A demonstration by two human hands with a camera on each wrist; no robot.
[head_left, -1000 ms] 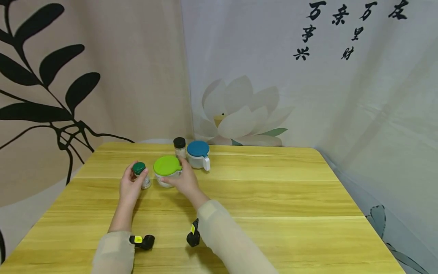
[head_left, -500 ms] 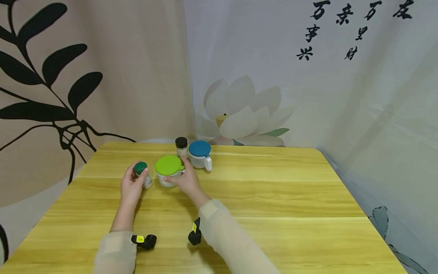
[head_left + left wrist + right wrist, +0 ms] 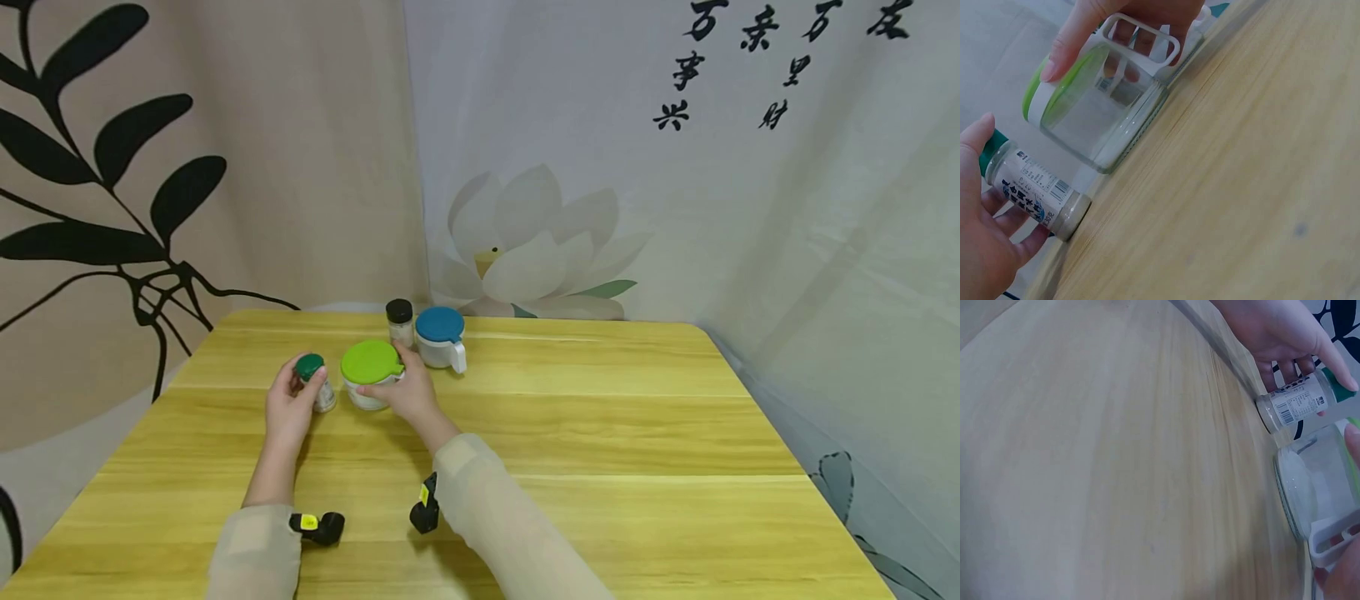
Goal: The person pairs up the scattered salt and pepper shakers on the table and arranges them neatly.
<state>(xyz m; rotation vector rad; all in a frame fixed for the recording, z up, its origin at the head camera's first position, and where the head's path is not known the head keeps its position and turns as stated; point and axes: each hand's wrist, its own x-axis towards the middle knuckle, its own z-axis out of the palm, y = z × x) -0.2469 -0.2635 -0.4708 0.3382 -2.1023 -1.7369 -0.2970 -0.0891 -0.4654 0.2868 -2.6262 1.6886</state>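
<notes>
My left hand (image 3: 291,407) grips a small clear spice bottle (image 3: 1035,187) with a green cap and a printed label, thumb at the cap and fingers behind it. The bottle stands on the table. Just right of it, my right hand (image 3: 411,393) holds a glass seasoning jar (image 3: 1100,106) with a green lid and a white handle. Its thumb presses near the lid's rim and the other fingers wrap the far side by the handle. Some white contents lie at the bottom of the jar (image 3: 1316,481).
Behind the green-lidded jar stand a black-capped bottle (image 3: 400,323) and a blue-lidded jar (image 3: 440,337) with a white handle. All rest near the back edge of the wooden table (image 3: 600,433). A patterned curtain (image 3: 525,125) hangs beyond that edge.
Both hands keep their holds on the bottle and the jar. The whole head view has shifted very slightly; nothing on the table has plainly moved.
</notes>
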